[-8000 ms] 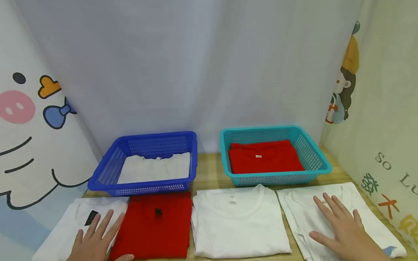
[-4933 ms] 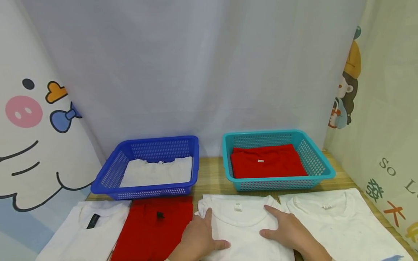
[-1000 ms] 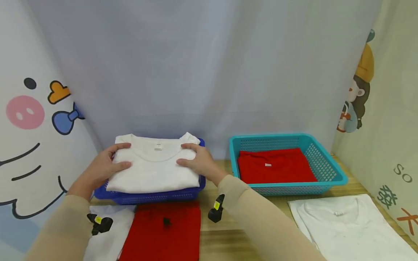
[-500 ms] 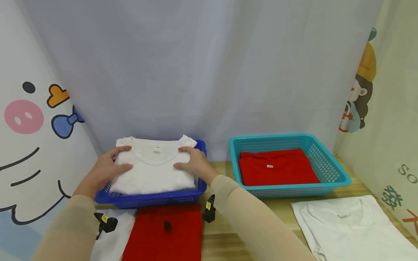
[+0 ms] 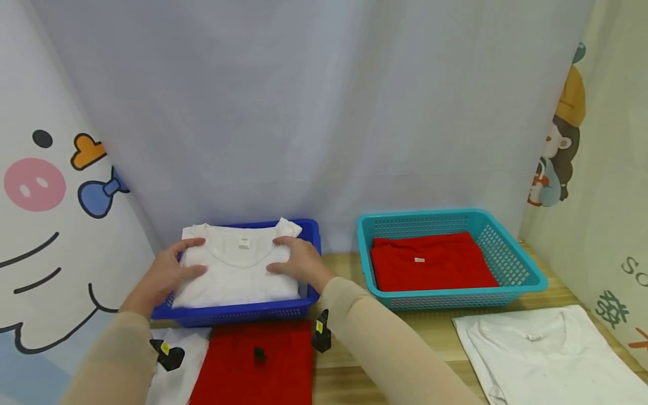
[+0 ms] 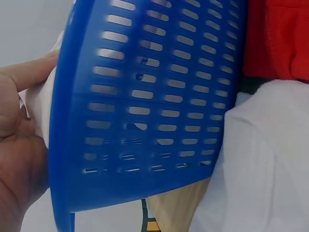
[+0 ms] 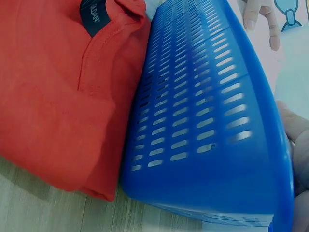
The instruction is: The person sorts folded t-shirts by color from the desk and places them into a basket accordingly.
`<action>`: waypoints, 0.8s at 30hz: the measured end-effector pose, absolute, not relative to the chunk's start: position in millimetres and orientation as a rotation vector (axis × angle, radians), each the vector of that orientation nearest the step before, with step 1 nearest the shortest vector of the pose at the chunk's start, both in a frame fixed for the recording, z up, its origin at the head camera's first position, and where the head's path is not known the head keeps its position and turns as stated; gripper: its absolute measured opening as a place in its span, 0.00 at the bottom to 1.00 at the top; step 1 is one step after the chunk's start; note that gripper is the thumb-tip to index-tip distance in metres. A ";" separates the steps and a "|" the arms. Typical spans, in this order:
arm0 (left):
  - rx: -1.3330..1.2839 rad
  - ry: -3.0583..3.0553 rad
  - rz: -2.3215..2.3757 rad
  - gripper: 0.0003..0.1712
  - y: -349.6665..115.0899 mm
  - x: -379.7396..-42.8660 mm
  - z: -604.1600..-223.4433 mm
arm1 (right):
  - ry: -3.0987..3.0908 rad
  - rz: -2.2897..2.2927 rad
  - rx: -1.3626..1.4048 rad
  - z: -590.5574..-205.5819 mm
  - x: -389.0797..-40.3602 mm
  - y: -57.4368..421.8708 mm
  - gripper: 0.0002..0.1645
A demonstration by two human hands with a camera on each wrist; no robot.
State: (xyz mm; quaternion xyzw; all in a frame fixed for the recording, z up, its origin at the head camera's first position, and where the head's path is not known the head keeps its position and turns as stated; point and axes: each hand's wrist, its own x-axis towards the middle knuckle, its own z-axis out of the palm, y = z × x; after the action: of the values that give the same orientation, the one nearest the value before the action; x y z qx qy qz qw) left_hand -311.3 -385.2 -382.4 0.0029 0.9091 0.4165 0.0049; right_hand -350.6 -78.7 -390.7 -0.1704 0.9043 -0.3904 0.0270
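Note:
A folded white T-shirt point(image 5: 238, 284) with a small neck label lies level inside the blue basket point(image 5: 243, 312), close to its rim. My left hand point(image 5: 169, 273) grips its left side, thumb on top and fingers at the edge. On the opposite side, my right hand point(image 5: 301, 261) holds it in the same way. The left wrist view has my left hand point(image 6: 21, 130) at the rim of the basket point(image 6: 140, 111). In the right wrist view, part of my right hand point(image 7: 299, 150) shows beyond the basket wall. The white garment lower in the basket is hidden.
A teal basket point(image 5: 455, 294) holding a folded red shirt point(image 5: 430, 264) stands to the right. In front of the blue basket lie a folded red shirt point(image 5: 253, 377) and a white one point(image 5: 179, 377). Another white shirt point(image 5: 552, 360) lies at right on the wooden table point(image 5: 349, 360).
Both hands took the white T-shirt from the middle of the front row and carried it left and back to the blue basket. Over the last second it has sunk lower into the basket.

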 end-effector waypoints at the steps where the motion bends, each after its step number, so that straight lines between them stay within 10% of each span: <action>1: -0.001 2.851 1.301 0.47 -385.0 -311.4 -383.8 | 2.796 -1.198 -0.542 -390.7 -350.5 -78.4 0.37; 24: 0.004 2.864 1.281 0.49 -383.2 -307.1 -397.7 | 2.876 -0.966 -0.681 -392.0 -343.6 -77.9 0.44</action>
State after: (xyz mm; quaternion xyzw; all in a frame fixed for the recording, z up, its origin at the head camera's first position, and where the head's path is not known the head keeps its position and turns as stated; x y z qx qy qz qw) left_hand -307.1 -383.2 -397.7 0.0012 0.9128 0.4084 0.0018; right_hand -343.6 -77.9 -392.0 -0.2189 0.9248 -0.3107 0.0158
